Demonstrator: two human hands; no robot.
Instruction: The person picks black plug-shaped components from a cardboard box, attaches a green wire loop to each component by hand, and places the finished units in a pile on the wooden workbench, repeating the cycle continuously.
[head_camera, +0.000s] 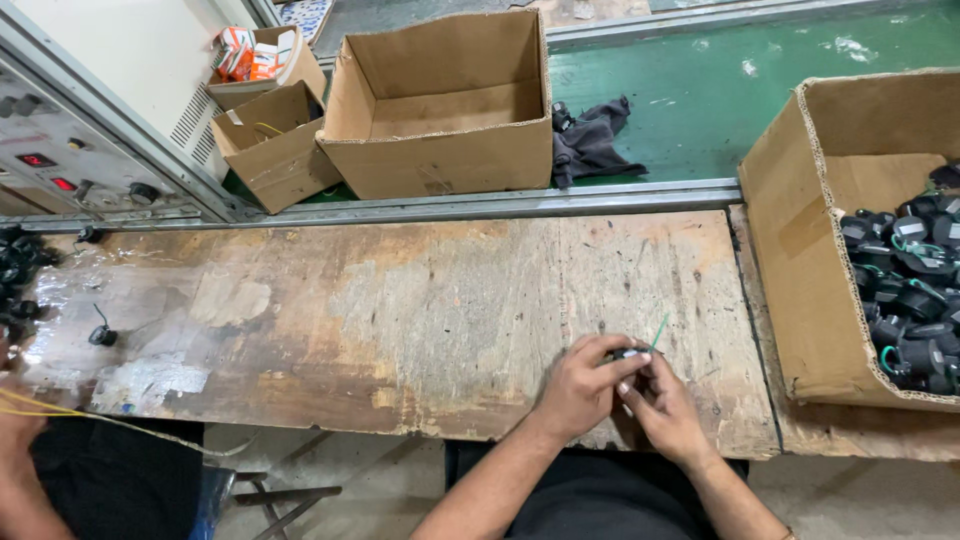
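Low over the near edge of the worn wooden bench (400, 320), the left hand (580, 385) and right hand (665, 410) meet, fingers curled in from both sides and pinching a small black part (628, 353) between them. A thin green wire (659, 331) sticks up out of it beyond the fingertips. Held this close together and just above the board, the part seems steadied by one hand so the other can work its wire, though the fingers hide most of it. To the right of the hands, near but apart, an open cardboard box (800, 260) holds a heap of like black parts with green wires, within easy reach. Far to the left lies a single black part (102, 336), and a neighbouring person's arm (20, 440) shows at the corner. Beyond the hands, past a metal rail (480, 205), an empty carton (440, 105), two smaller boxes (275, 140) and a dark cloth (590, 140) sit on the green belt (700, 100). Nothing lies between the hands and the box.
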